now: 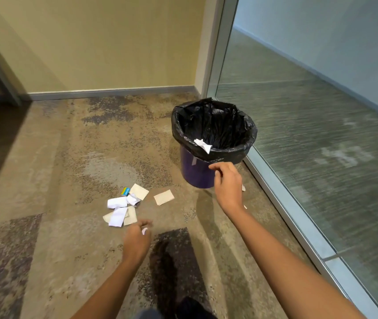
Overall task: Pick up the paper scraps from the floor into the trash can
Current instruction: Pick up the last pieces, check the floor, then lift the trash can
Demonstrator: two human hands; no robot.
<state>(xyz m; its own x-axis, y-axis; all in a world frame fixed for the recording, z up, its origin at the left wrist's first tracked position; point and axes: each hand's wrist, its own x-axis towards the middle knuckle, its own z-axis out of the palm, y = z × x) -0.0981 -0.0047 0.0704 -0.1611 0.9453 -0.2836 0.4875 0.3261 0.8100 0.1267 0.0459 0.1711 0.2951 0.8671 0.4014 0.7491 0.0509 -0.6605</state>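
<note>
Head view: looks down at a carpeted corner, with both bare arms reaching forward.
Trash can (197, 173): purple and upright, lined with a black bag (215, 125). It stands just beside the glass wall (310, 134), and a crumpled white piece (203, 145) lies on the bag's near rim.
Paper scraps (123, 204): white and beige pieces heaped on the carpet (68, 180), left of the can and apart from it. A beige square (163, 197) lies alone between heap and can.
Blue-and-yellow piece (125, 191): at the heap's far edge.
Left hand (137, 242): near the heap, fingers curled, pinching a small white scrap (144, 230); blurred.
Right hand (227, 180): in front of the can's lower wall, hiding part of it, with fingers loosely bent and holding nothing.
Surroundings: yellow wall (114, 42), grey baseboard (109, 93), and a dark shoe (190, 307) at the bottom edge.
</note>
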